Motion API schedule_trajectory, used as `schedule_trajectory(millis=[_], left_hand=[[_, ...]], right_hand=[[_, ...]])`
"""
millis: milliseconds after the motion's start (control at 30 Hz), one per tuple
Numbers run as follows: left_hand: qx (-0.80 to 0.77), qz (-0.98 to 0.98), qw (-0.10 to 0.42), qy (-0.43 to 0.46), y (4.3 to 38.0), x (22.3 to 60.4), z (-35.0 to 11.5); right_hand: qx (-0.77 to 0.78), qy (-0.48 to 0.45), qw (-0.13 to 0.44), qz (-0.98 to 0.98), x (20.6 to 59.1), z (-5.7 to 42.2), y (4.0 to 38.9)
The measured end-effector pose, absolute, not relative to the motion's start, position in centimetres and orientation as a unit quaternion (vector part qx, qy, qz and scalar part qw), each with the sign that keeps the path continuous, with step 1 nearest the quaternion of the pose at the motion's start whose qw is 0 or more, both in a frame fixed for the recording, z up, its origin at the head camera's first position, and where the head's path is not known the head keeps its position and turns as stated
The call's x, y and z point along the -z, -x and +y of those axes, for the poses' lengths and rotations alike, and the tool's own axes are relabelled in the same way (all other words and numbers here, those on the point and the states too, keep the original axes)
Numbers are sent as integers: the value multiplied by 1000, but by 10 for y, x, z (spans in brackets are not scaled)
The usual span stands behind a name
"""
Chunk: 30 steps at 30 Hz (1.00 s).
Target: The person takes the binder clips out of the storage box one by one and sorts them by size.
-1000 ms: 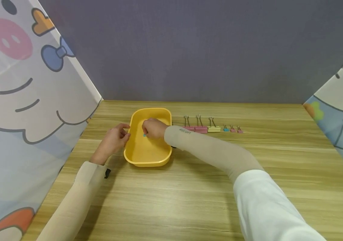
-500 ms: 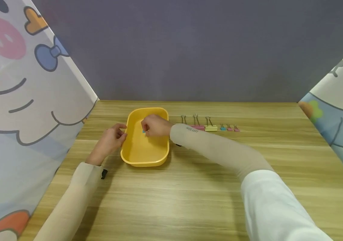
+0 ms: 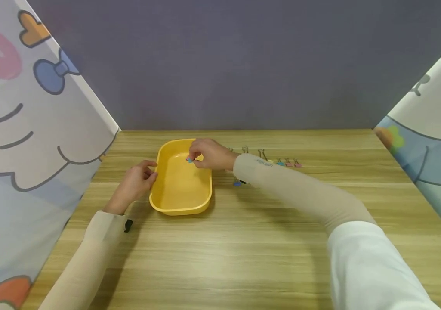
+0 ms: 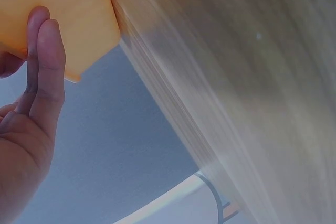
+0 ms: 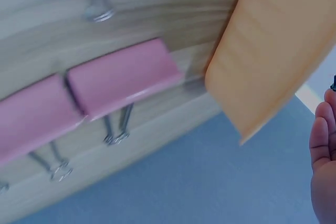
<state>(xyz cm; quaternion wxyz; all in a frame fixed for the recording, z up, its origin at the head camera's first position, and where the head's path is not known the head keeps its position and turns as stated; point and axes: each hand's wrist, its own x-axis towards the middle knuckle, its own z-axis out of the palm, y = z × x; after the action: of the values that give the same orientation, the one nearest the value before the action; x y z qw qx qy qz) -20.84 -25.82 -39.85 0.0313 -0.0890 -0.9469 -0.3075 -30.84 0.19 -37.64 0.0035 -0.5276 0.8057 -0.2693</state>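
Note:
The right hand (image 3: 208, 154) is over the far right part of a yellow plastic tub (image 3: 181, 212). Its thumb and fingers pinch small binder clips (image 3: 190, 159), a bit of pink and a bit of blue showing at the fingertips. The left hand (image 3: 133, 184) is at the tub's left side, fingertips right at the rim. In the left wrist view, straight fingers (image 4: 51, 51) lie along the tub's outer wall. Only the edge of the right hand shows in the right wrist view, beside the tub's wall (image 5: 268, 51).
Right of the tub, large pink binder clips (image 5: 126, 77) stand in a row, partly behind the right forearm. Small blue (image 3: 280, 163) and pink clips (image 3: 297, 165) continue the row. A darker blue clip (image 3: 237, 184) lies nearer the front. A grey wall rises behind the wooden table (image 3: 212, 262).
The right hand has risen from the tub's floor and moved toward its far right rim with the small clips. The left hand stays at the rim. The head view has shifted slightly right.

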Motion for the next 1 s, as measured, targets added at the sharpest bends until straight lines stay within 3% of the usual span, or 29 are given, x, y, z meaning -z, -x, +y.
schedule_trajectory(millis=[167, 400, 733, 1000], left_hand=[[306, -948, 29, 86, 207, 398, -260], [309, -947, 21, 86, 205, 398, -260], [300, -949, 27, 91, 206, 397, -259], [297, -950, 29, 89, 206, 397, -258]], right_hand=[[257, 529, -13, 809, 371, 24, 303], [240, 553, -86, 793, 378, 56, 298], [263, 558, -120, 778, 393, 87, 291], [225, 544, -67, 806, 416, 123, 286]])
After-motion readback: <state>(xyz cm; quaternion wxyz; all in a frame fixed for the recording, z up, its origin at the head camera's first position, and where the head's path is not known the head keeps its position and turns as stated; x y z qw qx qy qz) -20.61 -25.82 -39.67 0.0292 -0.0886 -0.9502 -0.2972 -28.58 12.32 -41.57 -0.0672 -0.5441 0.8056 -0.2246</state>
